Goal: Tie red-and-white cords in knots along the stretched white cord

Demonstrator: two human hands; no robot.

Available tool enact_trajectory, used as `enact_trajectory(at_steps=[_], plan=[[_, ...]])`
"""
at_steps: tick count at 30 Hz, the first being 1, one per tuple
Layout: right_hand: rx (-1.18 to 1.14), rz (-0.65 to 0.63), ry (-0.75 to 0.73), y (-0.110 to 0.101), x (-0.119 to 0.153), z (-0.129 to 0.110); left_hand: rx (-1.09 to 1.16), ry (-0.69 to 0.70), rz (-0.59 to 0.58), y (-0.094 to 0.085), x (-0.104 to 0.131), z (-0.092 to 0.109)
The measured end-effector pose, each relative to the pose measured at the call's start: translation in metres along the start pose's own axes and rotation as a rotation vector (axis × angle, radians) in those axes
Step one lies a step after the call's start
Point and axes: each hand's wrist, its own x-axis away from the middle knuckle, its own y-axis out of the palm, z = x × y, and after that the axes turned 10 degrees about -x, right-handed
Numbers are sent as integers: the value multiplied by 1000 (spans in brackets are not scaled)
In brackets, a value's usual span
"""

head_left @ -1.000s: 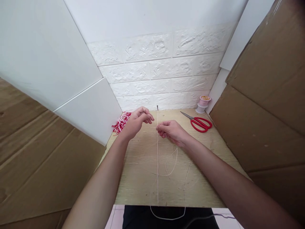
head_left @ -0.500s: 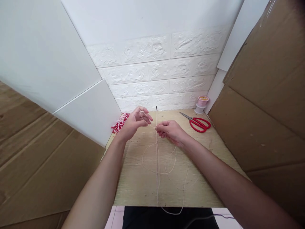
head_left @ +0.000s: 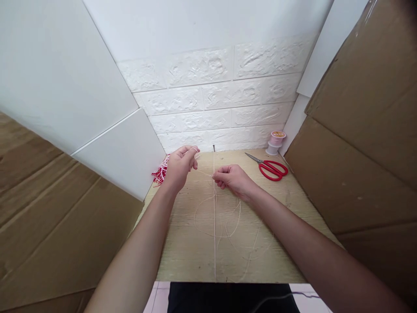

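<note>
A pale cord (head_left: 214, 243) runs straight from a small dark nail (head_left: 214, 148) at the back of the board toward its front edge. My right hand (head_left: 230, 179) pinches thin thread against this cord, thumb and forefinger closed. My left hand (head_left: 182, 167) is to the left, fingers curled with thumb against forefinger, a strand of the same thread passing over the fingertips. Between the two hands a short length of thread (head_left: 204, 173) stretches. Loose thread loops (head_left: 195, 217) lie on the board below my hands.
Red-handled scissors (head_left: 273, 170) lie at the back right, blades toward the wall. Behind them stand stacked thread spools (head_left: 276, 142), pink above white. Red and white knotted cord (head_left: 160, 173) is piled at the back left. Cardboard panels (head_left: 368, 143) flank the wooden board (head_left: 182, 261).
My left hand has turned and closed its fingers, the loop over them drawn in. The loose thread at the front edge has pulled back onto the board. My right hand stays put.
</note>
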Motion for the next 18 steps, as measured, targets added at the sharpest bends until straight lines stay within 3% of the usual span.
enact_trajectory(at_steps=[5,13,18], plan=[[-3,7,2,-1,-3,2,276,-72,3,-6,-5,3],[-12,19,10,-5,-5,4,374,-36,46,-24,-8,2],[-22,23,8,-6,-6,4,424,39,163,-23,-9,1]])
